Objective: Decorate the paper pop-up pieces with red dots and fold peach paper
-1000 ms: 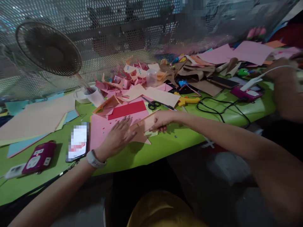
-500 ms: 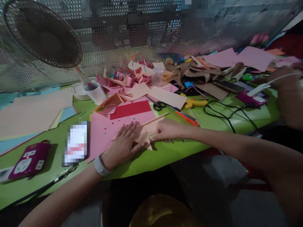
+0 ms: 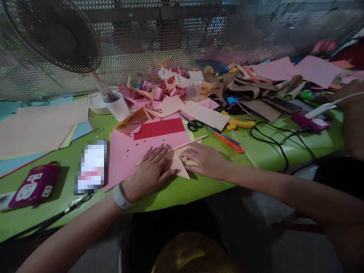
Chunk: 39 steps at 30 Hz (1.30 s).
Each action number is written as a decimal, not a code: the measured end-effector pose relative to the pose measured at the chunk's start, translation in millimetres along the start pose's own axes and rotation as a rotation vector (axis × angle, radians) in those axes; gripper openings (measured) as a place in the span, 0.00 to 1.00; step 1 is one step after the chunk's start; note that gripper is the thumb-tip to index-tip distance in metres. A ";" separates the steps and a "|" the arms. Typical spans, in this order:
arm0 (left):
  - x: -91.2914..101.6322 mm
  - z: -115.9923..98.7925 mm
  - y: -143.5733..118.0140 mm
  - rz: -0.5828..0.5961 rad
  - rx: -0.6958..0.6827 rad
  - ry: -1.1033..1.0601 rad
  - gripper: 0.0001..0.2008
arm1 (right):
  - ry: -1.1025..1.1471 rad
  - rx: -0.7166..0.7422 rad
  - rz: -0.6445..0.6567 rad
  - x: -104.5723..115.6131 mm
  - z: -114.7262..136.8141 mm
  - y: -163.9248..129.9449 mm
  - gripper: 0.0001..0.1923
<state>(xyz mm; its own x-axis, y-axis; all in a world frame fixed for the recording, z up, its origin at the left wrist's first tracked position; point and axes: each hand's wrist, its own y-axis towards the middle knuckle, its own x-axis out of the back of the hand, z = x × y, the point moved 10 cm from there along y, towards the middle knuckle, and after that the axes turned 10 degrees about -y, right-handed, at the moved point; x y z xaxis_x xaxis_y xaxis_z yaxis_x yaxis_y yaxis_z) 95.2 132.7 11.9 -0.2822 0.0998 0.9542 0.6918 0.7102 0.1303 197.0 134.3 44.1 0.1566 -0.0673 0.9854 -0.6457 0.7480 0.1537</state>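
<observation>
A folded piece of peach paper [image 3: 179,167] lies near the front edge of the green table, on and beside a pink sheet [image 3: 121,159]. My left hand [image 3: 153,163], with a pale band [image 3: 121,195] at its wrist, lies flat on the left part of the folded paper, fingers stretched out. At the paper's right side, my right hand [image 3: 206,159] touches it with bent fingers, thumb and forefinger apart. A pointed flap sticks out towards me between the hands. Part of the folded paper is hidden under both hands.
Beyond the hands lie a red paper strip [image 3: 159,129], scissors [image 3: 195,124], an orange cutter [image 3: 231,143] and a yellow glue gun [image 3: 240,123]. A phone [image 3: 92,167] and purple device [image 3: 36,185] sit left. Another person's arm [image 3: 352,121] is at far right.
My right hand has gone from pressing with its forefinger at the paper's edge to fingers bent and parted over its right side. The left hand stays flat; the view has shifted slightly.
</observation>
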 end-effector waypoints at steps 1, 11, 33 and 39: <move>-0.6 0.0 -0.2 0.004 0.001 0.009 0.35 | -0.008 0.065 -0.075 2.4 4.9 -1.8 0.14; -1.4 1.2 -0.8 0.023 -0.040 0.032 0.24 | 0.450 0.014 -0.166 -20.1 -14.3 6.6 0.07; 38.5 -46.5 -15.3 -0.245 -0.449 -0.043 0.11 | 0.280 -0.398 -0.154 -26.9 -28.2 13.6 0.11; 22.0 -41.4 -13.4 -0.160 -0.444 0.064 0.16 | 0.354 -0.282 -0.199 -13.9 -29.2 8.4 0.08</move>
<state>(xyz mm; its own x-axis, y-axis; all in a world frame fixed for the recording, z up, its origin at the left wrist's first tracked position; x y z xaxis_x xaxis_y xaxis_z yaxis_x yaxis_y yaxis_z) 107.3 96.6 42.3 -0.3764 -0.0400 0.9256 0.8641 0.3451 0.3663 211.3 160.8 29.5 0.5327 -0.0351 0.8456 -0.3573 0.8964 0.2623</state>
